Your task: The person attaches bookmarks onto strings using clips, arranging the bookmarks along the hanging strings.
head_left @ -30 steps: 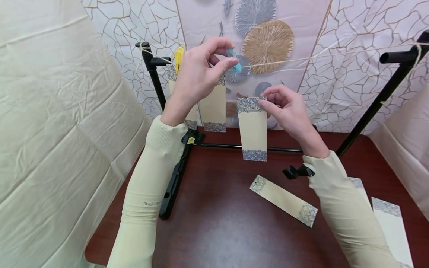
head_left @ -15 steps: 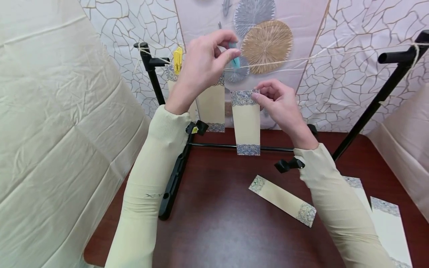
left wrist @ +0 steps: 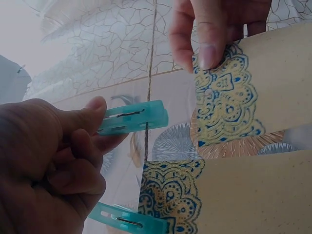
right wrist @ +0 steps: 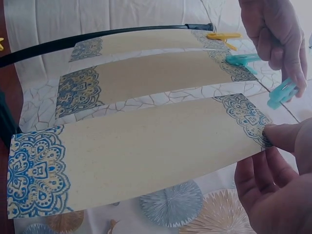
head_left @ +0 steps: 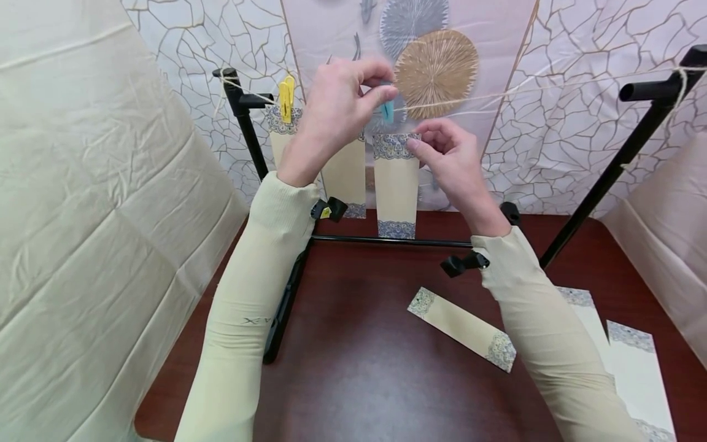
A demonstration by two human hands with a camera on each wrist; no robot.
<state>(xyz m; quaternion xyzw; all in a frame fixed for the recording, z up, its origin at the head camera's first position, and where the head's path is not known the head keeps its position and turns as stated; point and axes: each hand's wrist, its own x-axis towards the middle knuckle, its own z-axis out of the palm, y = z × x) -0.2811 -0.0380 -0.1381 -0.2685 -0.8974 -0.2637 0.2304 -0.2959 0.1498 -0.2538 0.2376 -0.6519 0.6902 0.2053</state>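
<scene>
My left hand (head_left: 343, 107) pinches a teal clothespin (left wrist: 131, 118) between thumb and fingers, its tip over the string (head_left: 469, 99). Below and to the right, my right hand (head_left: 450, 161) holds a cream card (head_left: 396, 190) with blue lace-patterned ends by its top corner. The card hangs upright, its top edge just under the string. Two similar cards hang at the left: one under a yellow clothespin (head_left: 286, 98), the other hanging card (right wrist: 156, 80) under a second teal clothespin (right wrist: 241, 59). In the head view my left hand and wrist partly cover both.
A black frame (head_left: 602, 178) carries the string between its two posts. On the dark red table (head_left: 353, 380) lies a loose patterned card (head_left: 463, 328). White cards with patterned ends (head_left: 641, 380) lie at the right, partly behind the right sleeve.
My right hand has raised the card and moved it left, closer to the string. My left hand has turned the teal clothespin from slanted to pointing down at the string.
</scene>
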